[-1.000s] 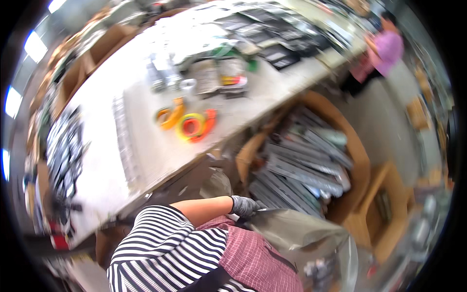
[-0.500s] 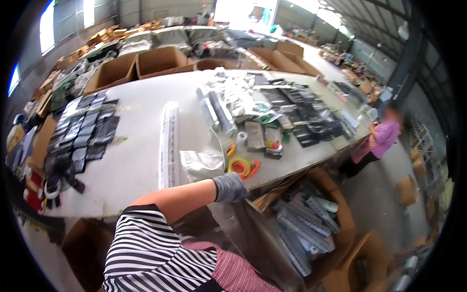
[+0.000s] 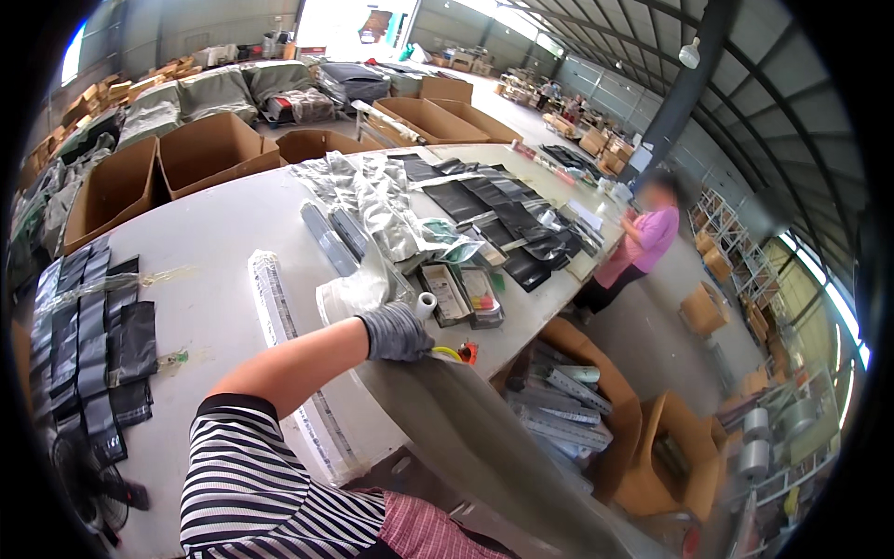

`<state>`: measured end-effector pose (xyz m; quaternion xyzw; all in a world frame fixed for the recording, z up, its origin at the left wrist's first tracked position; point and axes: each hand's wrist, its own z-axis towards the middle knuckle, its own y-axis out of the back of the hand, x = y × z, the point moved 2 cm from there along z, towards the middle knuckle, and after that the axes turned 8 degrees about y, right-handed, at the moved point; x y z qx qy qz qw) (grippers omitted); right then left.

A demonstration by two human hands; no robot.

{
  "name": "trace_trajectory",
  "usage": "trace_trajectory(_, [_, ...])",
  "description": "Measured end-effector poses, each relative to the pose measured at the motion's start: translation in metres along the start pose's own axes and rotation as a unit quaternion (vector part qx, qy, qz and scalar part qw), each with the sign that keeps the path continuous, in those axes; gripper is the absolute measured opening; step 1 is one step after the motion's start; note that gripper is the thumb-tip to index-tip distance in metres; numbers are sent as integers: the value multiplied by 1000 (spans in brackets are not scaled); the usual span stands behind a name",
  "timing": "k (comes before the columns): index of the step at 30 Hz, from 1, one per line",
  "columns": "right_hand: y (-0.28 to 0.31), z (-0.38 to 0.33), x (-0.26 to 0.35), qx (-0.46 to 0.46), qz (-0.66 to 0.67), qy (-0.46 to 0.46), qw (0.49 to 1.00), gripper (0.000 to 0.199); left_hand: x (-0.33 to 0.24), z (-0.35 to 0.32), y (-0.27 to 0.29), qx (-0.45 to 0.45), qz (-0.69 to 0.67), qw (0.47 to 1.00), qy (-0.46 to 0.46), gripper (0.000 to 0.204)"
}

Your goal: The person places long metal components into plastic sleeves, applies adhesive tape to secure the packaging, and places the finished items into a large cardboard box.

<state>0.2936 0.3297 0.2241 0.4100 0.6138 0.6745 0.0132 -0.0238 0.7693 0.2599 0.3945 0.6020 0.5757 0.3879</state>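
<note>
My left hand (image 3: 396, 333), in a grey knit glove, is closed on the upper end of a wide grey plastic sheet (image 3: 447, 410). From there the sheet hangs down over the table edge to the lower right. Just beyond the glove lie a crumpled silver-white sheet (image 3: 352, 294) and a small white roll (image 3: 425, 306). A yellow tape ring (image 3: 448, 353) and an orange tape dispenser (image 3: 469, 353) show beside the hand, partly covered. Left of my forearm, a long white wrapped bundle (image 3: 272, 303) lies on the table. My right hand is not visible.
Grey trays (image 3: 445, 294), clear-wrapped packs and black plastic bags (image 3: 503, 200) cover the table's right half. More black bags and a fan (image 3: 88, 484) are at left. A cardboard box (image 3: 635, 419) of long packs stands below the edge. A person (image 3: 654, 233) stands at right.
The view has swung to the right. My left hand has moved farther onto the table, toward the small white roll, drawing the grey sheet up across the edge and over part of the tape rings.
</note>
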Motion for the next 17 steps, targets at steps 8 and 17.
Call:
trace_trajectory(8, [21, -36, 7, -52, -685, 293, 665, 57, 92, -56, 19, -106, 84, 990, 24, 15])
trace_trajectory(17, [-151, 16, 137, 272, -50, 194, 941, 57, 197, -79, -4, -29, 161, 986, 40, 21])
